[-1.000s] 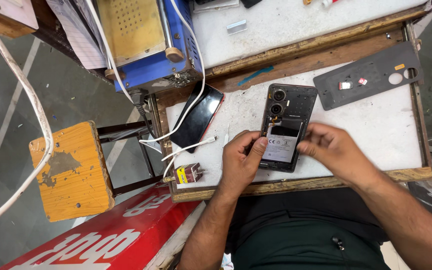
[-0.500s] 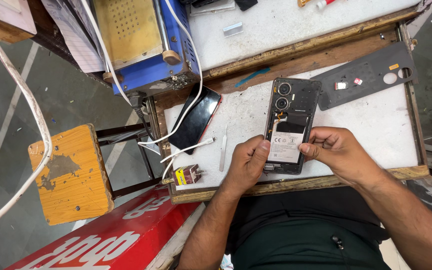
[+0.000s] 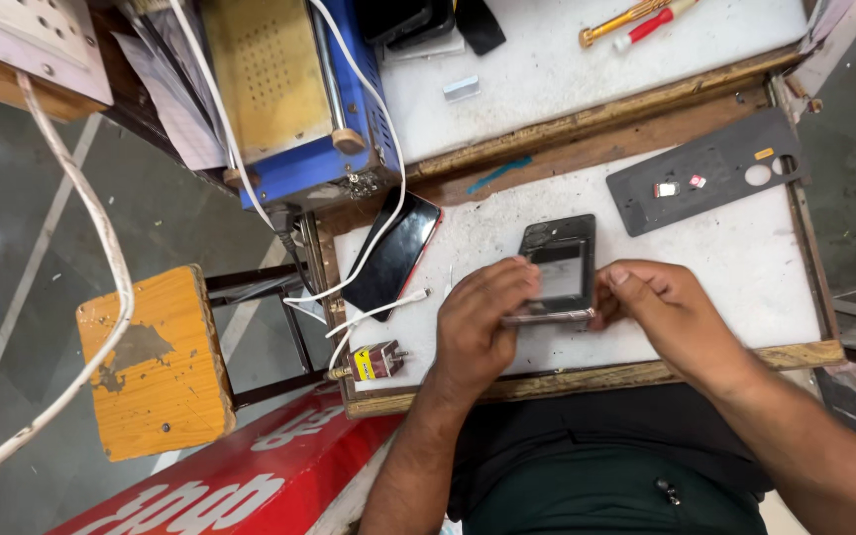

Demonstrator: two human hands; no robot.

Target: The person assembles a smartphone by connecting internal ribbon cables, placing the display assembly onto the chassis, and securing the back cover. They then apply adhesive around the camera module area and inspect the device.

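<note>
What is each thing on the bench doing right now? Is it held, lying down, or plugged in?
Opened phone: tilted up off the bench, held at both sides.
Left hand: gripping the phone's left edge.
Right hand: gripping the phone's right edge.
Second phone: lying flat, dark, white cable across it.
Grey plate: lying flat, untouched.
Screwdrivers: lying on the upper shelf.
Plug: loose at the bench edge.

Dark phone screen (image 3: 393,255), red sign (image 3: 220,476)

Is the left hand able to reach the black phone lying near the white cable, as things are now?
Probably yes. The black phone lies flat just beyond the left hand, with bare white board between them. But that hand now grips the opened phone and must release it first.
</note>
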